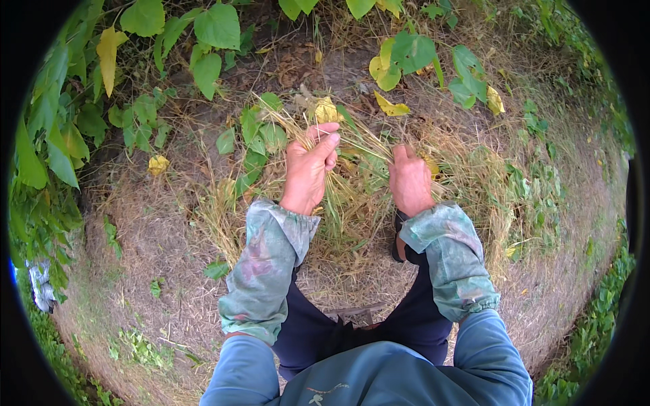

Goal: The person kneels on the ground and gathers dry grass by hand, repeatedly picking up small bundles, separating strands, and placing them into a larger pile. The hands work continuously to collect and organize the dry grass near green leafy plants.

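My left hand (308, 170) is closed around a bundle of dry grass stalks (289, 124), with the thumb pressed along the forefinger. Stalk ends stick out above the fist, and greener blades hang below it. To the right, my right hand (410, 178) grips a second bunch of grass stalks (373, 144) that slants up and left towards the left hand. Some thin stalks cross the gap between both hands. Whether the two bunches are joined I cannot tell. Under the hands lies a loose heap of cut grass (350, 213) mixed with green and yellow leaves.
Leafy branches (218, 28) overhang the far side and the left. A pile of dry grass (487, 188) spreads to the right. Between my legs shows part of a low wooden piece (358, 309). A dark shoe (400, 236) stands below my right hand. Green plants (591, 340) edge the lower right.
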`<state>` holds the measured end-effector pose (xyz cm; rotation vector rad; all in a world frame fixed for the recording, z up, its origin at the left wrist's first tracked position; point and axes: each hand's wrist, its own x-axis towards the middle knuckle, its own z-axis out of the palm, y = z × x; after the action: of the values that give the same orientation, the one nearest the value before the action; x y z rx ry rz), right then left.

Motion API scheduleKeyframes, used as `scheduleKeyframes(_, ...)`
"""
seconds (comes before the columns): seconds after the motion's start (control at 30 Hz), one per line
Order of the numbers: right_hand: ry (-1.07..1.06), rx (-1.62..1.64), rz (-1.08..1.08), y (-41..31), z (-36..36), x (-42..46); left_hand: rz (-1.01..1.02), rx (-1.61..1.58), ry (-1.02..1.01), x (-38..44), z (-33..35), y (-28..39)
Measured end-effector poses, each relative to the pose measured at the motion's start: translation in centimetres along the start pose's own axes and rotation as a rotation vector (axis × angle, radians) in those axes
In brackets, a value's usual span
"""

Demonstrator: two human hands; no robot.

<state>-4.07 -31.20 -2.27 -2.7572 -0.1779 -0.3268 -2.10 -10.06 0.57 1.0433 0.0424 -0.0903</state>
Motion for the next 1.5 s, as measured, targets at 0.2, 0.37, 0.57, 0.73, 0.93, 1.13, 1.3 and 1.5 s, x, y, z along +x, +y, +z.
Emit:
scheduleKeyframes(0.2, 0.0, 0.046, -0.03, -0.9, -0.2, -0.1, 0.0, 0.163, -0.064, -1.0, 2.1, -0.8)
scheduleKeyframes(0.37, -0.01, 0.162, -0.024, 0.9, -1.0, 0.4, 0.155, 0.043, 0.02, -0.5, 1.0, 1.2)
scheduleKeyframes(0.57, 0.062, 0.119, 0.114, 7.6, -1.2, 1.6, 0.48, -0.083, 0.337, 0.9, -8.6, 8.7)
scheduleKeyframes(0.73, 0.036, 0.739, 0.424, 13.5, -2.2, 2.0, 0.661, -0.039, 0.714, -0.2, -15.8, 13.0)
scheduleKeyframes(0.93, 0.057, 1.344, 0.711, 17.1, -4.6, 1.5, 0.883, -0.177, 0.909, -1.5, -18.5, 14.9)
scheduleKeyframes(1.13, -0.178, 1.696, 0.577, 15.8, -6.1, 1.2, 0.683, -0.105, 0.539, 0.1, -14.7, 13.5)
scheduleKeyframes(1.3, -0.296, 1.905, 0.355, 12.6, -5.5, 0.5, 0.429, 0.044, 0.27, 2.1, -6.9, 8.8)
scheduleKeyframes(1.5, -0.204, 2.237, 0.421, 12.0, -3.2, 2.0, 0.149, 0.277, 0.085, 0.8, -2.1, 4.7)
